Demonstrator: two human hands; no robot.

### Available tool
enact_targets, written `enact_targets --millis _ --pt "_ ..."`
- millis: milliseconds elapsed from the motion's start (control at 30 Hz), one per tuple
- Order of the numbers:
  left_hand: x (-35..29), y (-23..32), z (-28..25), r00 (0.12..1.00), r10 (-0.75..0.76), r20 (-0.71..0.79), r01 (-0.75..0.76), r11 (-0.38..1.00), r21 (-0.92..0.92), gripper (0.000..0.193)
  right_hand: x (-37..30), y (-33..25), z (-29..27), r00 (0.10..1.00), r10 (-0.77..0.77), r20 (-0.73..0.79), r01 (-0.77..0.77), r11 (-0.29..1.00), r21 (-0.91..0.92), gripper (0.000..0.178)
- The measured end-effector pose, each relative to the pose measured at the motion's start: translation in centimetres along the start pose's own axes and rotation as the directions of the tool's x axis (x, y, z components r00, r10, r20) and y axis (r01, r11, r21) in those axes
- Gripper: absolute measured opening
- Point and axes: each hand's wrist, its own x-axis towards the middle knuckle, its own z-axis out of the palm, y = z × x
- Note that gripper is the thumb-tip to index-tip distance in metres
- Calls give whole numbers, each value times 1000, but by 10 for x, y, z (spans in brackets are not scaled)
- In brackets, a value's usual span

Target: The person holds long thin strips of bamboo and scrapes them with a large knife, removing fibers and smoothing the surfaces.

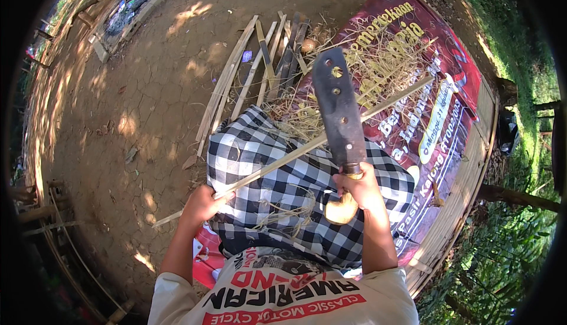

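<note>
My left hand (205,205) is closed around a long pale bamboo strip (277,163), near its lower left end. The strip slants up to the right across my lap and passes behind the blade of a machete (338,103). My right hand (361,188) grips the machete by its curved wooden handle, the broad dark blade pointing up and away from me. Several holes or rivets dot the blade. Whether blade and strip touch, I cannot tell. A black-and-white checked cloth (254,148) covers my lap, with a few thin shavings on it.
Several split bamboo strips (228,80) lie on the dirt ground (159,88) ahead. Curly shavings (390,59) are heaped on a dark red printed banner (369,15) at the right. Beyond it runs a bamboo edge (485,130), with greenery outside. A brown round object (308,45) sits by the strips.
</note>
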Motion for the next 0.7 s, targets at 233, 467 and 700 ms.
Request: enact_targets --millis 233,467,700 --pt "4 -6 -2 999 43 -7 -42 990 133 39 1 18 -7 1000 -9 -21 9 1000 -12 16" --pt "12 -13 -2 998 -2 67 -5 994 108 40 -2 6 -24 999 -35 11 34 993 109 16" --pt "6 3 -8 998 -31 60 16 973 231 38 -11 24 0 995 64 79 -64 998 -1 17"
